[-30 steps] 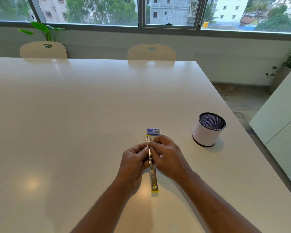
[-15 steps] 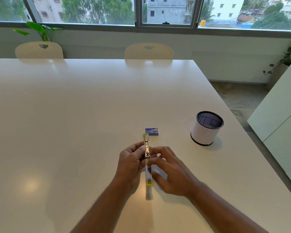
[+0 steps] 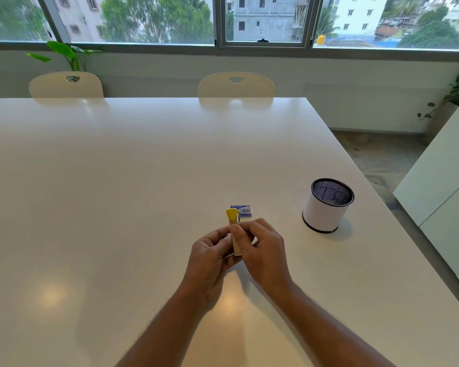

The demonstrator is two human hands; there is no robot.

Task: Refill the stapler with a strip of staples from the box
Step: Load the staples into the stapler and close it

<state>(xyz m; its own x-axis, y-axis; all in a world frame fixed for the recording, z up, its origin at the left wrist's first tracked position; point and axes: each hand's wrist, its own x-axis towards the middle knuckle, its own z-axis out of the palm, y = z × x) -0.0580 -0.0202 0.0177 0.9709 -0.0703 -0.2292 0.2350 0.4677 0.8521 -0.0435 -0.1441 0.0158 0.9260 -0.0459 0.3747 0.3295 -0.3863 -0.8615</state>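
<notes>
Both hands grip the stapler above the surface: left hand from 9 o'clock, right hand from 3. Staple box lies just past it at 12. Risk: pinch grip slips, top snaps on a finger; strip seating isn't visible.

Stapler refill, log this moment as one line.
hands: left and right both on stapler | stapler: closed, off table | box: on table beyond stapler | cup: right, untouched

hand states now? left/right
Left hand: closed on the stapler.
Right hand: closed on the stapler too, fingers pinching its middle.
</notes>
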